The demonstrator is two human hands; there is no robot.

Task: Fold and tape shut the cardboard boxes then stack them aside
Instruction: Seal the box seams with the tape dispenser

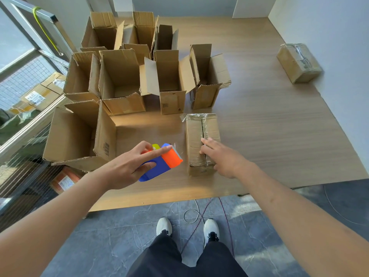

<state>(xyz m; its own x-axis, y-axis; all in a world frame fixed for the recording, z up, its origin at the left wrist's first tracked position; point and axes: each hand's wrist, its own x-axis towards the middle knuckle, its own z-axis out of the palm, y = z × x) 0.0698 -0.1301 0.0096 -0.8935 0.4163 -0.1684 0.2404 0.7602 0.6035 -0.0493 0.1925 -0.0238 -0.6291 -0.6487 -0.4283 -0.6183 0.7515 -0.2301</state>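
Observation:
A small closed cardboard box [194, 136] lies on the wooden table [269, 120] near the front edge, clear tape running along its top seam. My right hand [219, 156] rests on its near end, the index finger pressing the taped seam. Just left of the box, my left hand [129, 166] grips a blue and orange tape dispenser [163, 162], index finger stretched along its top and its toothed blade pointing at the box. Several open boxes [123, 80] with raised flaps stand behind and to the left.
Another taped box [298, 62] lies at the far right near the wall. A metal rail and wire mesh [30, 124] border the table's left side, with parcels below. White and red cords [197, 214] trail on the tiled floor by my feet.

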